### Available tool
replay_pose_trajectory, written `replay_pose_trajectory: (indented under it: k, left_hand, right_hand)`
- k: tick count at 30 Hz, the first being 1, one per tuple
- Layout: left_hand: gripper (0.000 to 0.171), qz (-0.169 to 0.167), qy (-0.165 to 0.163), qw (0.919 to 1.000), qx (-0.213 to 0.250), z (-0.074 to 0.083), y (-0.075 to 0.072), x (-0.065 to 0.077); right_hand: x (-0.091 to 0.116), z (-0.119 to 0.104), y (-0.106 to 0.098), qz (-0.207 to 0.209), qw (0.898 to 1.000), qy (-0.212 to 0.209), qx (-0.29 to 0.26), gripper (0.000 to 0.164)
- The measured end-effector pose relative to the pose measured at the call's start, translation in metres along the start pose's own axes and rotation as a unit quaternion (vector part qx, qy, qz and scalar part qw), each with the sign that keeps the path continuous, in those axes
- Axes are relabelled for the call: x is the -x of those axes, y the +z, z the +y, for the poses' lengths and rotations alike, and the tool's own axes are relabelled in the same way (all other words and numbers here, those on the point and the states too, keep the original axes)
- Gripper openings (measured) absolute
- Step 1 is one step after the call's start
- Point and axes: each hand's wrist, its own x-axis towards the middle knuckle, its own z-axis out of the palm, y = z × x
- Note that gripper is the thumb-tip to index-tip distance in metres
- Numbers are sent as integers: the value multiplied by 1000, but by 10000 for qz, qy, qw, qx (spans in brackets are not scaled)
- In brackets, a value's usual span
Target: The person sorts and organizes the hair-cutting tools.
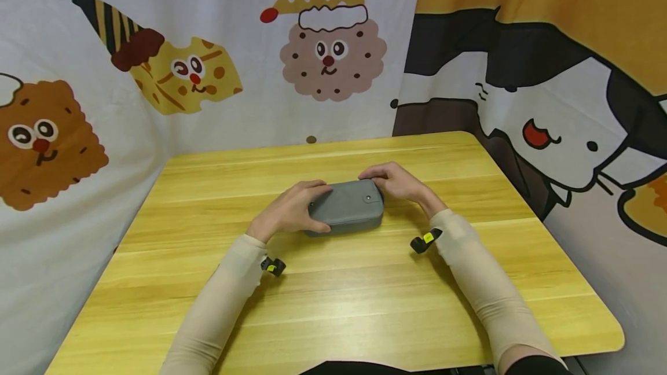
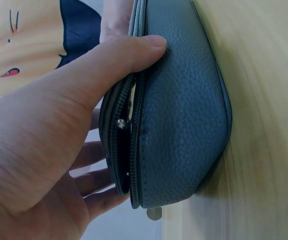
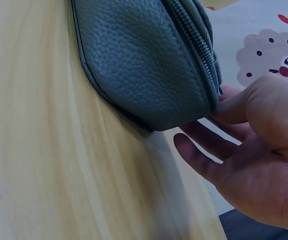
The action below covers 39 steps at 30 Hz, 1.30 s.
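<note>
A grey-blue pebbled leather zip pouch (image 1: pixel 346 204) lies on the table, its long side facing me. My left hand (image 1: pixel 294 207) grips its left end, the thumb on the near side at the zip and the other fingers round the far side. In the left wrist view the zip (image 2: pixel 135 145) gapes at that end, a small metal stud beside it. My right hand (image 1: pixel 393 181) is at the far right corner, thumb and forefinger pinching beside the zip's end (image 3: pixel 211 80); what lies between those fingertips is hidden. Its other fingers are loosely bent below.
The wooden table (image 1: pixel 333 300) has a rounded far right corner. Behind it hangs a cartoon-printed curtain (image 1: pixel 208 126). Small black wrist cameras stick out from the left sleeve (image 1: pixel 219 305) and the right sleeve (image 1: pixel 484 282).
</note>
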Motion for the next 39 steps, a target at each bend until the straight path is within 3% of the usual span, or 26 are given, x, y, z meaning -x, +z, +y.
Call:
replay_pose_trajectory:
  k: [13, 23, 30, 36, 39]
  left_hand:
    - [104, 5, 4, 10000, 2, -2, 1, 0]
    - [103, 5, -1, 10000, -14, -1, 1, 1]
    - [104, 19, -55, 10000, 10, -2, 1, 0]
    - [109, 67, -143, 9998, 74, -4, 1, -1]
    - [111, 97, -149, 9998, 84, -5, 2, -1]
  right_hand:
    - [-4, 7, 4, 188, 9991, 256, -270, 34]
    - [-5, 9, 4, 296, 9991, 282, -61, 24]
    - [-8, 4, 8, 481, 9952, -155, 833, 26]
    - [-3, -8, 8, 826, 9752, -506, 1989, 25]
    - [1, -11, 7, 858, 9683, -539, 2284, 22]
